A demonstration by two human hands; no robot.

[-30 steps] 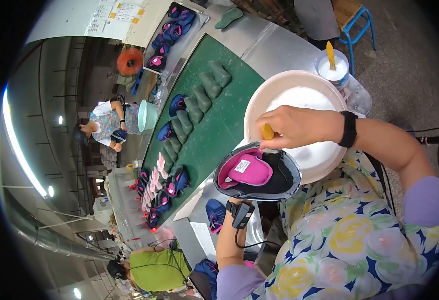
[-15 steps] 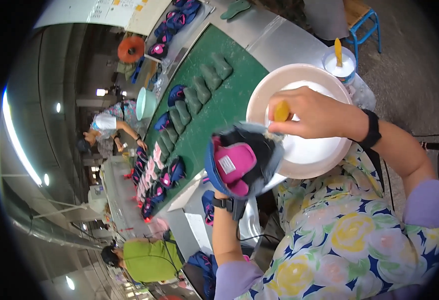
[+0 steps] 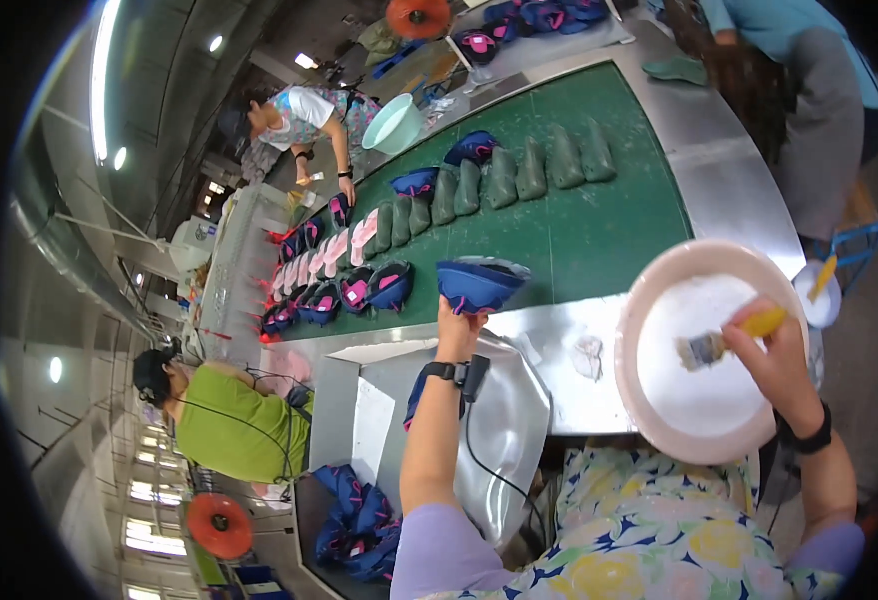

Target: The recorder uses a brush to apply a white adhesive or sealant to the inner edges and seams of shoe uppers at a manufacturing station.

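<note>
My left hand (image 3: 458, 328) grips a blue shoe upper (image 3: 479, 286) with pink loops from below, raised near the front edge of the green belt (image 3: 599, 235). The upper's opening faces mostly away from me, so its inside is hidden. My right hand (image 3: 781, 368) is closed on the yellow handle of a paintbrush (image 3: 707, 349). The brush's pale bristles point left, over a pinkish basin (image 3: 637, 312) that holds white liquid (image 3: 694, 400).
Grey-green shoe lasts (image 3: 531, 172), pink foot-shaped pieces (image 3: 364, 235) and blue uppers (image 3: 391, 287) line the belt. More uppers (image 3: 359, 520) fill a bin at lower left. A co-worker's hand (image 3: 346, 190) reaches the far belt end. Another person (image 3: 234, 420) is at left.
My left hand has turned the upper away and carried it toward the belt. My right hand has drawn the brush out of the upper and back over the basin. The view has swung left.
</note>
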